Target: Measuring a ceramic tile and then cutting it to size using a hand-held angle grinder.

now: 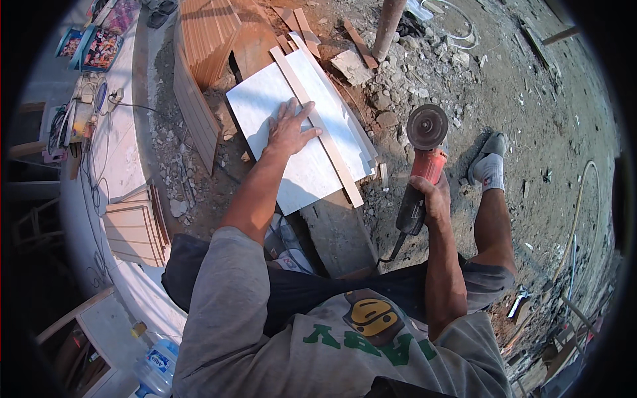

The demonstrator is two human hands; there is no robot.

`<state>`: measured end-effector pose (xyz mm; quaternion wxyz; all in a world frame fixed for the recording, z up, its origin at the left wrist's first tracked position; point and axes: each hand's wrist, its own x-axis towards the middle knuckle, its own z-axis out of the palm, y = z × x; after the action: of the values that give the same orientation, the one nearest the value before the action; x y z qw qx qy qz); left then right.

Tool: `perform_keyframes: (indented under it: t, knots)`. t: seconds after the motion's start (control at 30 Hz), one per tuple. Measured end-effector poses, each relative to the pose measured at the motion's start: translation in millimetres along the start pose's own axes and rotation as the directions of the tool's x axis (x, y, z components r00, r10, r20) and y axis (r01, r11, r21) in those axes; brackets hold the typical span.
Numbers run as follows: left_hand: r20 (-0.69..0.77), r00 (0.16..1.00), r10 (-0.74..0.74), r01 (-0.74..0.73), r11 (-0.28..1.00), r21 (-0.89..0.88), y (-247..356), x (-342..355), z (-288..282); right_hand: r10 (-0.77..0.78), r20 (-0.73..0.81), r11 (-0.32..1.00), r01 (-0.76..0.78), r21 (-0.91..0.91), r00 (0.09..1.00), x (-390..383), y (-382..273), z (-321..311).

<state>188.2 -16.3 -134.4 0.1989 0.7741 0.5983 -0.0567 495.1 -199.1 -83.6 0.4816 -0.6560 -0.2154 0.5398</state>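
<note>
The two hands are well apart. The left hand [290, 129] lies with its fingers spread, pressed down across a straight wooden strip [337, 164] and the white tile [265, 113] beneath it; the palm is turned down and its contact with the strip is hidden. The right hand [434, 199], farther right, is wrapped around the body of a red-and-black angle grinder [430, 166], most of its fingers out of sight. The grinder is to the right of the tile and apart from it, its round disc [427, 126] at the far end. Whether the disc is turning I cannot tell. The power cord [397, 249] runs toward the near side and is lost at the dark trousers [358, 288].

The tile lies in front of the person, with more pale sheets showing along its right edge; how many is hard to make out. A grey slab [338, 232] shows from under its near side, mostly covered. At the far left stands a stack of brown tiles [211, 40]. The water bottle [158, 368] at the near left is cut off by the lower edge, and the items at the left rim sink into shadow.
</note>
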Motion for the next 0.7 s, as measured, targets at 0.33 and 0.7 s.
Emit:
perform_keyframes:
  t: [0.33, 0.7]
  knots:
    - [0.085, 0.995, -0.046, 0.038, 0.995, 0.087, 10.6, 3.3, -8.6, -0.033, 0.033, 0.995, 0.035, -0.089, 0.999, -2.2, -6.9, 9.1]
    - [0.001, 0.999, -0.043, 0.042, 0.995, 0.095, 8.2, 1.6, -10.2, -0.041, 0.200, 0.678, 0.175, -0.714, 0.979, -5.4, -26.0, 4.1]
